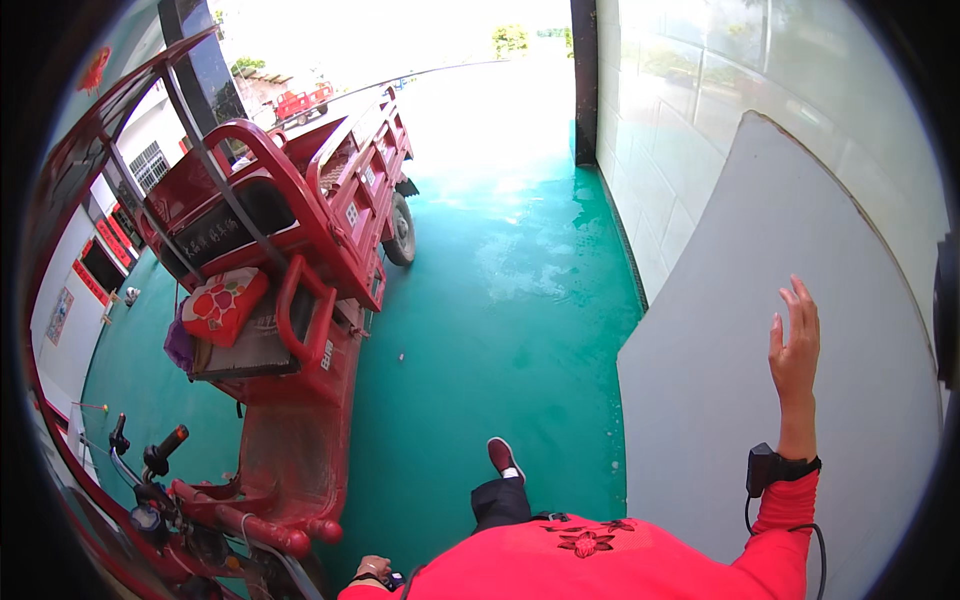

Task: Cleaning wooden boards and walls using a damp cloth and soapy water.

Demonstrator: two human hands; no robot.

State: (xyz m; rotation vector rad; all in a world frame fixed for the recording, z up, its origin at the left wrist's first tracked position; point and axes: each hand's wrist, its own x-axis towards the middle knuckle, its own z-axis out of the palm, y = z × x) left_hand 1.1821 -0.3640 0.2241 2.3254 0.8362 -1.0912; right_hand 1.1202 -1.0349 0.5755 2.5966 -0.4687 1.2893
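My right hand [796, 341] is raised with its fingers apart and nothing in it. Behind it in the view is a large pale grey board [709, 420] standing along the tiled wall; whether the hand touches it I cannot tell. A black device is strapped to that wrist, with a cable trailing from it. Low in the view, my left hand [373, 568] hangs beside my body, partly cut off by my red sleeve. Its fingers are too small to make out. Nearest to it is the front of a red cargo tricycle [300, 450].
The tricycle's handlebar [161, 450] and roof frame fill the left side. A red patterned bag [225, 304] lies on its seat. Green floor [480, 337] runs between tricycle and board towards a bright doorway. A dark door post [585, 82] edges the tiled wall [660, 142].
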